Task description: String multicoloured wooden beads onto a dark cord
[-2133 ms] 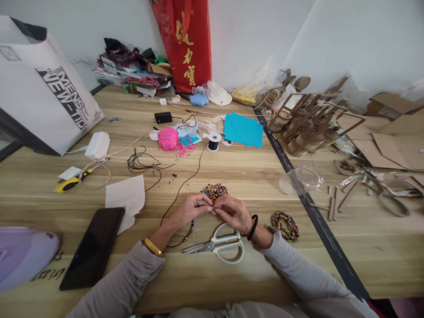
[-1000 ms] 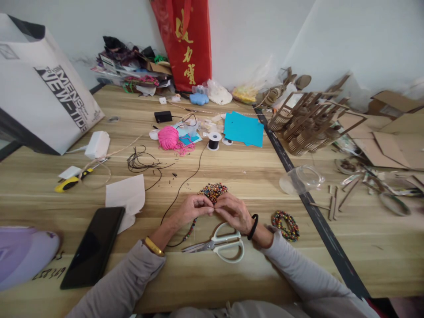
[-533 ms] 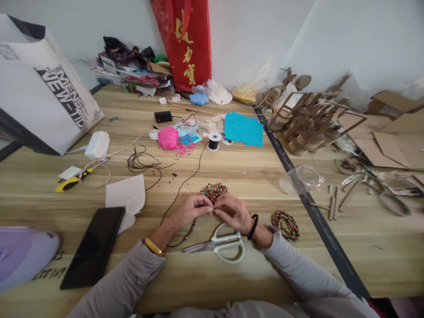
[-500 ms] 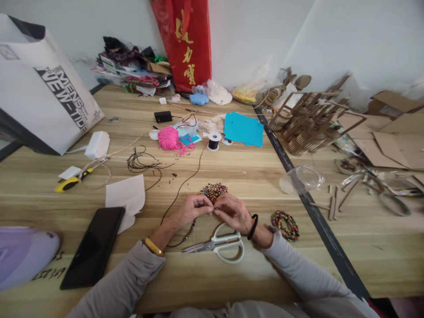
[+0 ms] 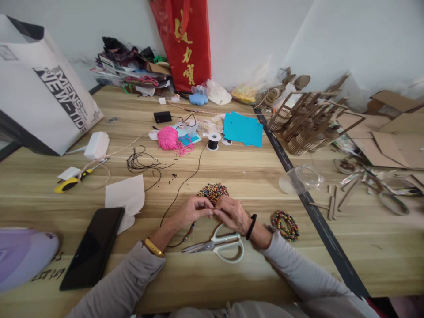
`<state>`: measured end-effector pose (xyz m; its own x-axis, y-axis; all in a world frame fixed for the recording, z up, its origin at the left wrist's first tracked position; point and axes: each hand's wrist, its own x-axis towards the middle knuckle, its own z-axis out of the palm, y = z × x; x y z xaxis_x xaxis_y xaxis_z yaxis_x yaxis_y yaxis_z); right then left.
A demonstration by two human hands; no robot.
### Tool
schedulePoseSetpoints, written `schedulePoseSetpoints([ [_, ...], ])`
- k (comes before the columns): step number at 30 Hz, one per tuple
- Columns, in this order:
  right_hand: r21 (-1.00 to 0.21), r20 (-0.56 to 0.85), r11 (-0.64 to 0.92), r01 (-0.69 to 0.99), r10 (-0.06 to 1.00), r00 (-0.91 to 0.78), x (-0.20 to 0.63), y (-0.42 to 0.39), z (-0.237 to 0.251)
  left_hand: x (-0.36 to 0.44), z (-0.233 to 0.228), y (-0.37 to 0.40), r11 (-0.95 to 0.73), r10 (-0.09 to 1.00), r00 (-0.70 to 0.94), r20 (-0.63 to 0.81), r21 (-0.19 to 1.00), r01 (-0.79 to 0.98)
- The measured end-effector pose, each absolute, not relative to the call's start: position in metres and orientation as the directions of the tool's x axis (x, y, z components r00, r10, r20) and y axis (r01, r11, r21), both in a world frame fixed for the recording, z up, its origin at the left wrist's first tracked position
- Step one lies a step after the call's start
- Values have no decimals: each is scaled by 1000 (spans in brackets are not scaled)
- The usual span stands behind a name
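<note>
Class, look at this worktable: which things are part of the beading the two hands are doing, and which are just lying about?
In use: left hand and right hand, fingertips together; thin black cord; pile of small multicoloured beads; strung beads on the cord.

Lying about: white-handled scissors; finished multicoloured bead bracelet; black smartphone; pink yarn ball; yellow utility knife.

hands (image 5: 213, 212) slightly closer together

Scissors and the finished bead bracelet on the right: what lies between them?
In the head view, the right hand's wrist with its black band lies between the scissors and the bead bracelet; the right hand pinches at the cord.
</note>
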<state>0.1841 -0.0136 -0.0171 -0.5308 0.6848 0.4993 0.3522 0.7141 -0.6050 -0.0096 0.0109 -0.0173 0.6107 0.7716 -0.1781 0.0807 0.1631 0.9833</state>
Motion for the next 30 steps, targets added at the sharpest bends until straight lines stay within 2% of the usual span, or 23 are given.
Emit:
schedulePoseSetpoints([
  [8,-597,520,715,364,690,-502,183,-14,-18,-9,-17,10,178,768,605,-210,978,114],
  [25,-628,561,715,307,690,-457,187,-14,-16,-11,-13,11,142,760,630,-160,987,78],
  [30,-601,589,743,293,660,-466,186,-16,-12,-10,-12,11,150,756,635,-157,987,65],
])
